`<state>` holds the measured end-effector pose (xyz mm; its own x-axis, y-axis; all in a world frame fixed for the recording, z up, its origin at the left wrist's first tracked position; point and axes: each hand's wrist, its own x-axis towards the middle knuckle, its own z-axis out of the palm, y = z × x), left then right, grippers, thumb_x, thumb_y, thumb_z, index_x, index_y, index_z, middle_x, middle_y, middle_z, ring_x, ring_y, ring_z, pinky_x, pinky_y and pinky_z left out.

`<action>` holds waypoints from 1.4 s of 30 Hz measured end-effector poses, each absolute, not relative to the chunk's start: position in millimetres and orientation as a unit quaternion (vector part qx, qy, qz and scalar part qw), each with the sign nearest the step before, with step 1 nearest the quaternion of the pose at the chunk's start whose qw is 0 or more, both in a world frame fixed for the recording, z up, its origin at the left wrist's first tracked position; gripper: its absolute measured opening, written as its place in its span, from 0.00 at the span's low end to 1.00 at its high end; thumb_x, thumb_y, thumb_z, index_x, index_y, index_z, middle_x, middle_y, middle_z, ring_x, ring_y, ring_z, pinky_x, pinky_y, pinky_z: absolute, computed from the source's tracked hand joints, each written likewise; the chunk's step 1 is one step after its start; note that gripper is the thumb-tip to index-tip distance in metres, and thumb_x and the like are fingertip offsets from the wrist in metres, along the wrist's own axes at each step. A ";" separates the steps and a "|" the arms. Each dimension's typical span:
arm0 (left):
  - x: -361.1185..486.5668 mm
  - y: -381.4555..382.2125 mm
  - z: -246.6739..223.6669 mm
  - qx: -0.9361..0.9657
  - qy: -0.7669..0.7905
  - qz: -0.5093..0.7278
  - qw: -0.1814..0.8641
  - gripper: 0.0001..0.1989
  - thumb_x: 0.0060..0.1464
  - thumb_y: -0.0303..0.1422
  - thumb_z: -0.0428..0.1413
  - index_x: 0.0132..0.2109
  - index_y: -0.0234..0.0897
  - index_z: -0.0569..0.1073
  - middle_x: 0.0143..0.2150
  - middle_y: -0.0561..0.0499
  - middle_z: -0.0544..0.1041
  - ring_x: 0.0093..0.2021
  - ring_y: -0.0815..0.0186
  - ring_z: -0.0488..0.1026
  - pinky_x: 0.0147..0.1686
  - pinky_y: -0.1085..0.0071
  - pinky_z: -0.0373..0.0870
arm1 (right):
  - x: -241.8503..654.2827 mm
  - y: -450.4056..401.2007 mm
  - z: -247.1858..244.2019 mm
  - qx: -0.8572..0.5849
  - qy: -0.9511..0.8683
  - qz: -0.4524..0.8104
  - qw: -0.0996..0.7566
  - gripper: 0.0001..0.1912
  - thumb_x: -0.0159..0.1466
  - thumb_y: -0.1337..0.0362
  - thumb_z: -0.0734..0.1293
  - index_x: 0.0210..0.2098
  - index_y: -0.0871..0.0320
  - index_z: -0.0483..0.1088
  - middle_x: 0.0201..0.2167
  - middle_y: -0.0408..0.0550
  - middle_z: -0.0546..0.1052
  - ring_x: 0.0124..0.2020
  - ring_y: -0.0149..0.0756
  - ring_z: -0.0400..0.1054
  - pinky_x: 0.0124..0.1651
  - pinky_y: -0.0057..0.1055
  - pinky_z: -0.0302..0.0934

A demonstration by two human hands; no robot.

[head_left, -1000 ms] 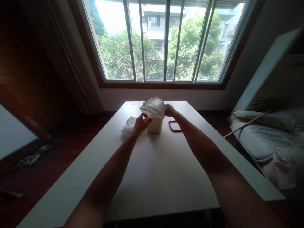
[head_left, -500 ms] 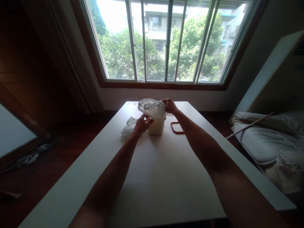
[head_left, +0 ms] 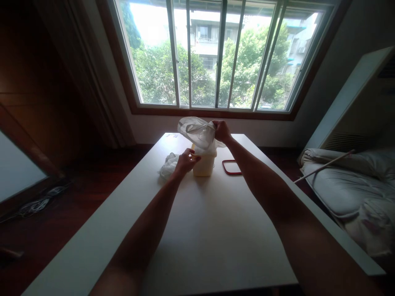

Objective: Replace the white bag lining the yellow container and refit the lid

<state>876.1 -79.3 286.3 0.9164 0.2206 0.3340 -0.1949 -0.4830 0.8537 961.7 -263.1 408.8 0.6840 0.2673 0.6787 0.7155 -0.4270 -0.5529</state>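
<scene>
A pale yellow bin stands upright towards the far end of the white table. My right hand is closed on a translucent white plastic bag and holds it up over the bin; its lower part hangs at the bin's mouth. My left hand grips the bin's near left rim, thumb and fingers on either side of it. Left of the bin lies a crumpled white plastic bag. A red rounded-square ring lies flat to the right, partly hidden behind my right forearm.
A wide window is behind the table's far end. On the right, a padded grey cushion has a thin stick across it. White cables lie on the dark floor at left.
My right hand has risen slightly and lifted the plastic bag, so more of the bin's rim shows. My left hand stays at the bin's rim.
</scene>
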 end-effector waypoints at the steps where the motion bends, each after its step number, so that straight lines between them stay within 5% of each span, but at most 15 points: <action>1: 875.5 -79.0 286.5 0.836 0.007 0.206 0.509 0.19 0.44 0.39 0.67 0.42 0.40 0.71 0.43 0.45 0.80 0.44 0.55 0.79 0.36 0.67 0.74 | 961.8 -263.3 410.6 -0.804 -0.301 -0.261 0.442 0.14 0.53 0.65 0.65 0.34 0.66 0.78 0.27 0.47 0.77 0.35 0.38 0.69 0.37 0.28 0.60; 23: 880.7 -77.3 281.2 0.794 -0.032 0.238 0.558 0.22 0.44 0.36 0.66 0.44 0.38 0.67 0.45 0.46 0.79 0.45 0.57 0.80 0.40 0.66 0.77 | 965.9 -291.6 456.0 -0.733 -0.283 -0.422 0.452 0.12 0.63 0.57 0.64 0.33 0.60 0.70 0.28 0.43 0.72 0.35 0.35 0.65 0.39 0.30 0.63; 35: 875.3 -77.1 283.6 0.869 0.002 0.278 0.409 0.20 0.52 0.37 0.64 0.50 0.38 0.71 0.45 0.43 0.81 0.46 0.54 0.81 0.37 0.67 0.76 | 971.0 -309.9 479.4 -0.697 -0.281 -0.481 0.452 0.12 0.65 0.57 0.63 0.31 0.59 0.68 0.27 0.44 0.69 0.36 0.36 0.65 0.40 0.33 0.64; 42: 876.4 -76.2 282.2 0.889 0.004 0.299 0.348 0.15 0.53 0.37 0.64 0.45 0.38 0.72 0.40 0.44 0.81 0.44 0.55 0.80 0.38 0.66 0.74 | 979.8 -327.3 480.3 -0.707 -0.272 -0.485 0.437 0.09 0.65 0.60 0.64 0.31 0.58 0.66 0.27 0.44 0.67 0.36 0.37 0.65 0.39 0.34 0.65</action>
